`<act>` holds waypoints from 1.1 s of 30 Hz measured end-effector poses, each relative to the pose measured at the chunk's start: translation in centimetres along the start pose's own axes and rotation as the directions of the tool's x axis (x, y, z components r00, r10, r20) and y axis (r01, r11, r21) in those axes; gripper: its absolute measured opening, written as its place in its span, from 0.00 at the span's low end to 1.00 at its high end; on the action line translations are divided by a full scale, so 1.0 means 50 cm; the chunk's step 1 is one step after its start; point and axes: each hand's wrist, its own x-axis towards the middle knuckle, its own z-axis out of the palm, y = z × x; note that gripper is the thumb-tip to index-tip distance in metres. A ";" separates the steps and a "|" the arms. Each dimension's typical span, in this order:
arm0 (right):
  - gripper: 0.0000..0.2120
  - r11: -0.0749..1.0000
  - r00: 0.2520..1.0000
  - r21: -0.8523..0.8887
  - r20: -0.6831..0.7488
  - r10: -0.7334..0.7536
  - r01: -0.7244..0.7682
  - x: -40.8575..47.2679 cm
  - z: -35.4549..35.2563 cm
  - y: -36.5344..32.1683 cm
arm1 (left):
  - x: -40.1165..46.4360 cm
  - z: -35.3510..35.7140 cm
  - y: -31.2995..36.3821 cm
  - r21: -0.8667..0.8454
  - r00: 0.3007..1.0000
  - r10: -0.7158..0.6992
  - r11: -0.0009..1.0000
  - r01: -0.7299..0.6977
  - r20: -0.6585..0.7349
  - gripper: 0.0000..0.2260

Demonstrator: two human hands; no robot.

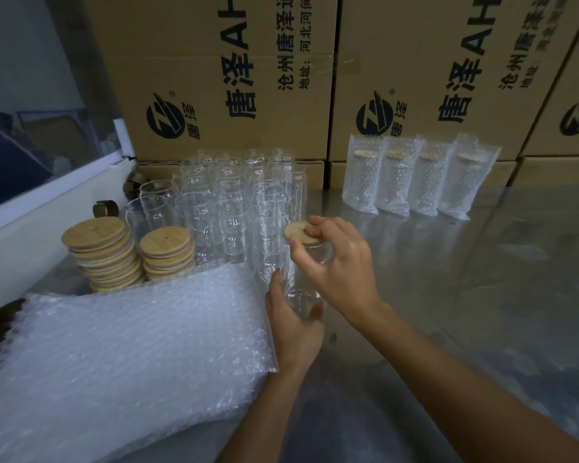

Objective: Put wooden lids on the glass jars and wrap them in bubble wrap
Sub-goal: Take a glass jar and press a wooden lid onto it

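Bubble wrap stack lay at table's near-left | left hand gripped glass jar mid-table | right hand pinched wooden lid onto its mouth | lid stacks, empty jars behind | four wrapped jars at far edge | cartons read "唐泽 AH".

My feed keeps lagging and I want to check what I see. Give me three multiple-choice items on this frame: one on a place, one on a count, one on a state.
1. Where are the lid stacks?
A. right of the wrapped jars
B. left of the bare jars, behind the bubble wrap
C. on the boxes

2. How many wrapped jars stand by the boxes?
A. two
B. four
C. six

3. What is the right hand doing?
A. lying flat on the table
B. holding bubble wrap
C. holding a lid on the jar in the left hand

Key: 1 B, the stacks stand beside the bare jars and behind the bubble wrap. 2 B, four stand in a row. 3 C, its fingers hold the lid on the jar that the left hand grips.
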 end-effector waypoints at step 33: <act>0.13 0.963 0.961 0.149 0.193 0.197 -0.227 0.032 0.001 0.008 | -0.001 0.002 -0.002 -0.015 1.000 -0.015 1.000 0.015 0.007 0.38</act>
